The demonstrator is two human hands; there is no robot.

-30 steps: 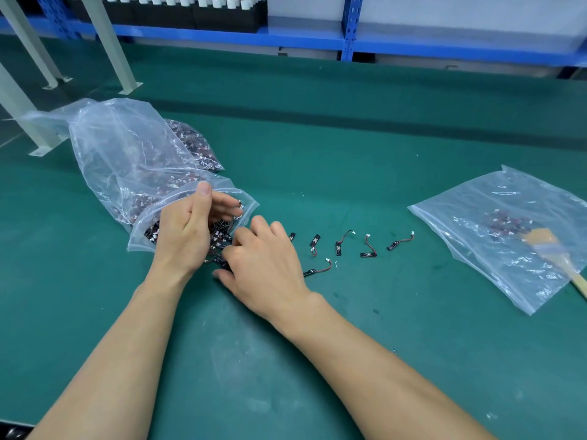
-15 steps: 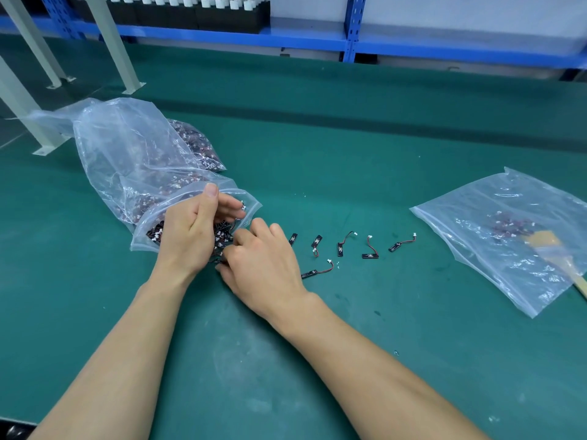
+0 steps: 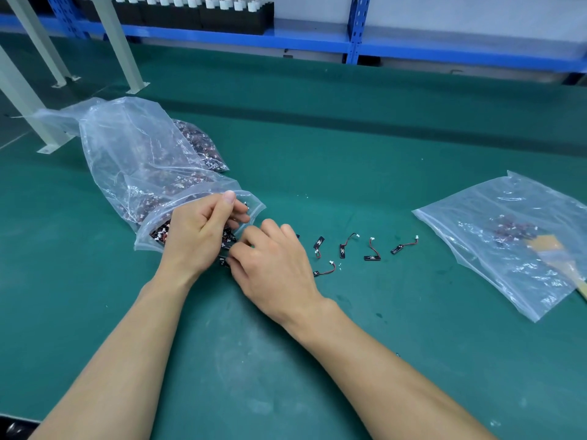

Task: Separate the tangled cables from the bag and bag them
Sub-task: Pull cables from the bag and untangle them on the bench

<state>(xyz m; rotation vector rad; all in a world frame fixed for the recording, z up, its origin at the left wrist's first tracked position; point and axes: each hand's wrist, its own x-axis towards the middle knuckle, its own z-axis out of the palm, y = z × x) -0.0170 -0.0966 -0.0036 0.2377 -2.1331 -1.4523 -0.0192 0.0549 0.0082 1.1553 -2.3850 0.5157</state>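
A big clear plastic bag full of tangled small black-and-red cables lies at the left, its mouth facing me. My left hand is at that mouth, fingers curled around a clump of cables. My right hand sits right beside it, its fingertips pinching cables at the bag's mouth; the fingertips themselves are hidden. Several separated cables lie in a row on the green mat to the right of my hands. A second clear bag with a few cables inside lies flat at the right.
A brush with a wooden handle rests under the right bag's edge. The green mat covers the table. Grey metal legs stand at the back left, a blue shelf frame behind.
Both hands stay at the bag's mouth, with only small finger movements among the cables. The row of loose cables and the right bag have not moved.
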